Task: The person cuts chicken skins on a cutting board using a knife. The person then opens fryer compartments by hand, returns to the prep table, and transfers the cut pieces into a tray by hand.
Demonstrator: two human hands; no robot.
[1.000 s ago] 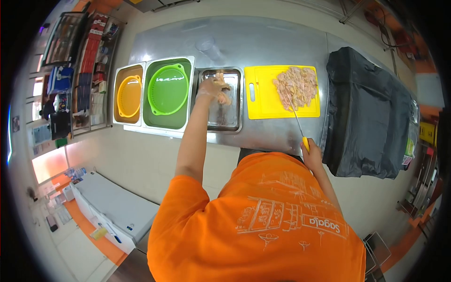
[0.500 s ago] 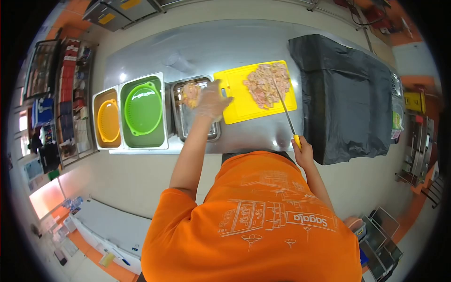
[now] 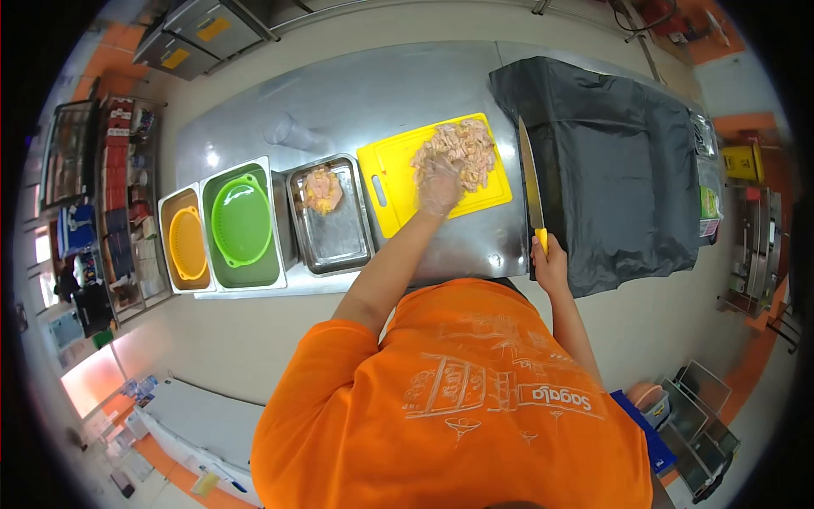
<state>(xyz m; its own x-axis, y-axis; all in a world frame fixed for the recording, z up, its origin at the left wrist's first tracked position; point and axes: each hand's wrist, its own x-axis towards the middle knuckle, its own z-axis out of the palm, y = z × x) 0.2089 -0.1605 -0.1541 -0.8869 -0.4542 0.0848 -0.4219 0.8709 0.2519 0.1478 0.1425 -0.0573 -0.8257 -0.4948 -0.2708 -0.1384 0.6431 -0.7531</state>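
My left hand (image 3: 440, 187), in a clear plastic glove, rests on the near left part of a pile of cut raw meat (image 3: 475, 151). Its fingers look spread over the pieces, though they blend with the meat. Under the pile lies a yellow cutting board (image 3: 392, 161) with a handle slot on its left. My right hand (image 3: 551, 261) grips the yellow handle of a long knife (image 3: 532, 178). The blade points away from me, just right of the board, beside the black plastic sheet. Left of the board, a metal tray (image 3: 326, 246) holds a smaller portion of raw meat (image 3: 322, 190).
Black plastic (image 3: 627, 170) covers a bulky shape on the right of the steel table (image 3: 390, 85). On the left, metal containers hold a green basket (image 3: 242, 222) and an orange basket (image 3: 188, 243). A clear cup (image 3: 288, 131) lies behind the tray.
My left hand has moved right, from above the tray's edge to the meat pile. The knife has swung off the meat to the board's right side, still in my right hand.
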